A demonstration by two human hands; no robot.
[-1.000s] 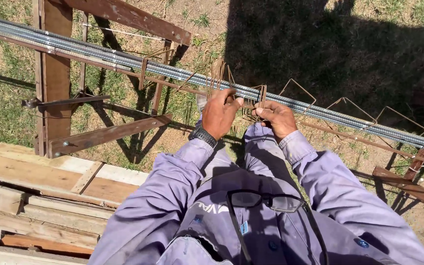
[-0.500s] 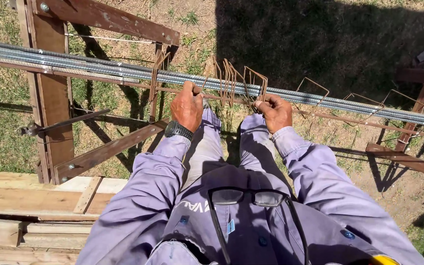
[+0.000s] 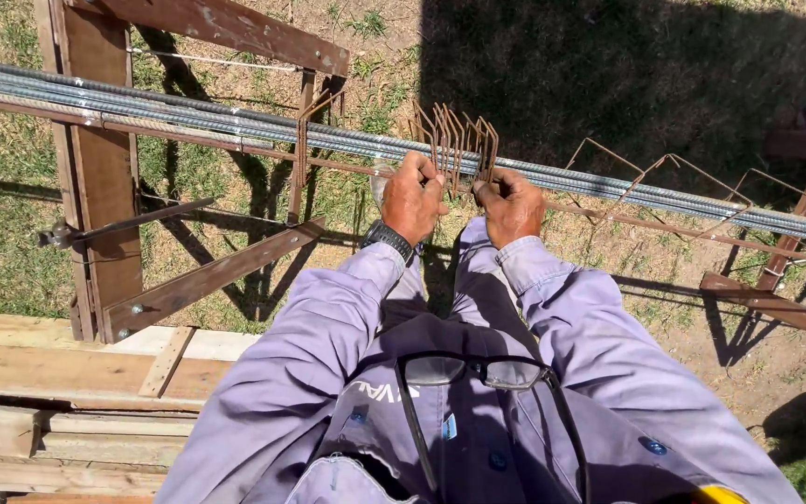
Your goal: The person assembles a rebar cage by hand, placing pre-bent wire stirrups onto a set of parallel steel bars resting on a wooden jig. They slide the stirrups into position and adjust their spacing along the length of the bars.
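A long bundle of steel reinforcing bars (image 3: 235, 126) runs across the view from upper left down to the right edge, resting on a rusty brown support frame (image 3: 95, 177) that stands on dry grass. Below the bars, at the lower left, lies a stack of wooden planks (image 3: 58, 373). Further right along the bars, a few bent rusty wire ties (image 3: 646, 173) hang loosely spaced, and a second rusty support (image 3: 795, 187) stands beneath the bars' right end.

At the middle of the bars sits a tight cluster of rusty stirrups (image 3: 456, 140), upright and packed together around the bundle. The left hand (image 3: 412, 198) is curled shut on the near side of the cluster's left part, with a dark watch (image 3: 387, 239) on its wrist. The right hand (image 3: 509, 205) is just beside it, its fingers clamped on the stirrups' right part. A pair of glasses (image 3: 478, 373) hangs on the person's chest, well below the bars.
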